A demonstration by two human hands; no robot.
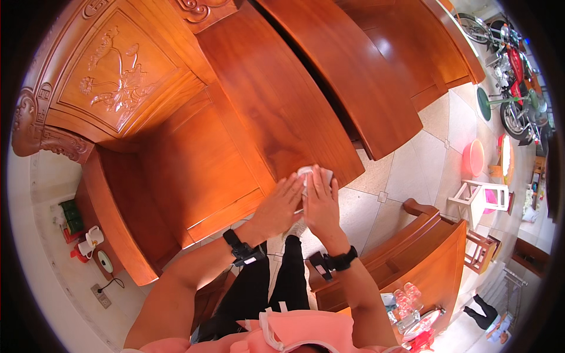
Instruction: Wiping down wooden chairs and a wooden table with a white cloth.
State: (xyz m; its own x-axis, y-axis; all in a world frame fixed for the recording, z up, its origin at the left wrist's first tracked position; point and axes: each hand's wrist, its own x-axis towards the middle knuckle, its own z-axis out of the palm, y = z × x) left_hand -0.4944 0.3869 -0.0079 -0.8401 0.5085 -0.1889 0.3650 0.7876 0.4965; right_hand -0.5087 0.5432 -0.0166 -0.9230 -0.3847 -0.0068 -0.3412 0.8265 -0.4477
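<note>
A folded white cloth (pixel 327 174) lies on the front end of a wide armrest (pixel 282 110) of a carved wooden chair. My right hand (pixel 321 203) presses flat over the cloth, fingers together and pointing away from me. Beside it my left hand (pixel 279 205) touches the cloth's near left side with its fingertips. Both wrists wear black straps with small devices. The chair's bare wooden seat (pixel 220 159) is left of the armrest, below a backrest panel (pixel 126 79) carved with flowers. How far the cloth reaches under my hands is hidden.
Another wooden armrest (pixel 348 75) stands across a narrow dark gap. At lower right, a wooden table (pixel 423 264) holds glasses and a tray. Farther right are a white stool (pixel 472 203), a pink basin (pixel 473 157), a green fan (pixel 484 103), a red motorcycle (pixel 515 73) and another person (pixel 490 317).
</note>
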